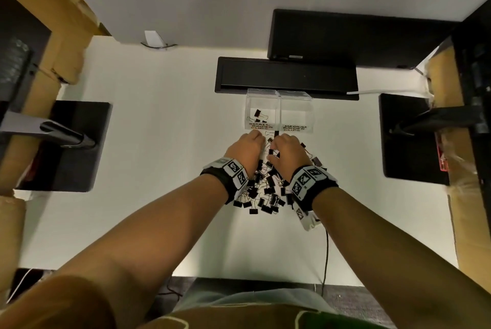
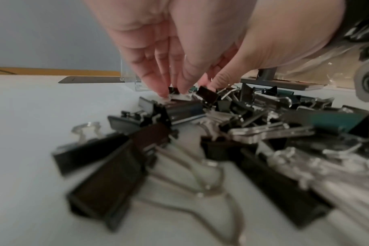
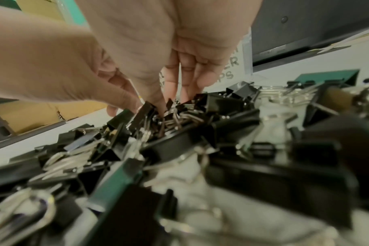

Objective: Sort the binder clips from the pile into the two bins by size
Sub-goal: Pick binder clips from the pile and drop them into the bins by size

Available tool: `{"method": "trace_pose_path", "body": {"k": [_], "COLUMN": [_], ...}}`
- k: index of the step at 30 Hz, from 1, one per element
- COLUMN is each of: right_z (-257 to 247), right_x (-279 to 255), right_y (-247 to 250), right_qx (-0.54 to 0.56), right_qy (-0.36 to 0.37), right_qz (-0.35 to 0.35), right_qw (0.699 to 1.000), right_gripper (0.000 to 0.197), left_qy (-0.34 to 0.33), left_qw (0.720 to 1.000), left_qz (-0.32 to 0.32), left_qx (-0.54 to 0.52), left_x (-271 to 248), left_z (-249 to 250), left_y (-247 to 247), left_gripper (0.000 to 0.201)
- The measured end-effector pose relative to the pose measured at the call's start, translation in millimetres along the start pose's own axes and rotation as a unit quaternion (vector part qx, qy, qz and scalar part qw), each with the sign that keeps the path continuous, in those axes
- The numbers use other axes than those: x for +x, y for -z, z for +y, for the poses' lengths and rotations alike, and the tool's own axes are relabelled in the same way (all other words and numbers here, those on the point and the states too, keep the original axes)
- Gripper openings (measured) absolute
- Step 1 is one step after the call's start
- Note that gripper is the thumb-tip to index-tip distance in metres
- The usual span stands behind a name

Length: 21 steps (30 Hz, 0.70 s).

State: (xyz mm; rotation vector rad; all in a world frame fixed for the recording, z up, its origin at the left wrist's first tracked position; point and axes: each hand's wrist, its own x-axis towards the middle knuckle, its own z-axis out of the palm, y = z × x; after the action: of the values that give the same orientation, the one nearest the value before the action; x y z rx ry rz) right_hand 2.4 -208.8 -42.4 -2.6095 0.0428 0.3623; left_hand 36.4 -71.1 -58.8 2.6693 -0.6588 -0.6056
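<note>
A pile of black binder clips (image 1: 265,188) of mixed sizes lies on the white table (image 1: 159,169). Behind it stand two clear bins. The left bin (image 1: 261,105), labelled small binder clips, has a few small clips in it. I see nothing in the right bin (image 1: 295,111), labelled medium binder clips. My left hand (image 2: 190,89) reaches down with fairly straight fingers, whose tips touch clips at the pile's far edge. My right hand (image 3: 165,103) digs into the pile beside it. Its thumb and forefinger pinch a small black clip (image 3: 170,102).
A long black tray (image 1: 287,76) and a black box (image 1: 345,36) sit just behind the bins. Black stand bases (image 1: 79,148) (image 1: 409,140) flank the work area. Cardboard lines both sides. A cable (image 1: 326,257) runs off the table's near edge.
</note>
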Motion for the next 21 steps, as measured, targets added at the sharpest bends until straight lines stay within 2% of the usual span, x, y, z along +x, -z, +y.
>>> {"method": "trace_pose_path", "body": {"k": [5, 8, 11, 13, 15, 17, 19, 21], "right_z": [4, 9, 18, 23, 24, 24, 24, 24], "right_x": [-6, -9, -9, -10, -10, -7, -3, 1], "right_y": [3, 11, 18, 22, 27, 29, 27, 23], "right_qx": [0.073, 0.163, 0.264, 0.337, 0.387, 0.414, 0.411, 0.361], "right_qy": [0.01, -0.054, -0.126, -0.164, -0.19, -0.205, -0.203, -0.183], "right_qz": [0.02, 0.039, 0.073, 0.088, 0.08, 0.064, 0.055, 0.062], "right_qw": [0.997, 0.984, 0.953, 0.923, 0.899, 0.885, 0.887, 0.912], "right_gripper": [0.006, 0.012, 0.016, 0.019, 0.022, 0.019, 0.008, 0.006], "left_qy": [0.018, 0.019, 0.026, 0.006, -0.019, -0.029, -0.026, -0.027], "left_qw": [0.999, 0.999, 0.999, 0.999, 0.999, 0.999, 0.998, 0.998], "left_qz": [0.024, 0.027, 0.04, 0.037, 0.024, 0.016, 0.009, 0.003], "left_qx": [0.021, 0.03, 0.006, 0.007, 0.027, 0.042, 0.047, 0.057], "left_x": [-3, -5, -4, -2, 0, 2, 3, 4], "left_z": [-1, 1, 3, 3, 2, 3, 4, 5], "left_y": [1, 1, 0, -2, -4, -4, -2, -2], "left_gripper": [0.041, 0.031, 0.024, 0.034, 0.042, 0.037, 0.031, 0.029]}}
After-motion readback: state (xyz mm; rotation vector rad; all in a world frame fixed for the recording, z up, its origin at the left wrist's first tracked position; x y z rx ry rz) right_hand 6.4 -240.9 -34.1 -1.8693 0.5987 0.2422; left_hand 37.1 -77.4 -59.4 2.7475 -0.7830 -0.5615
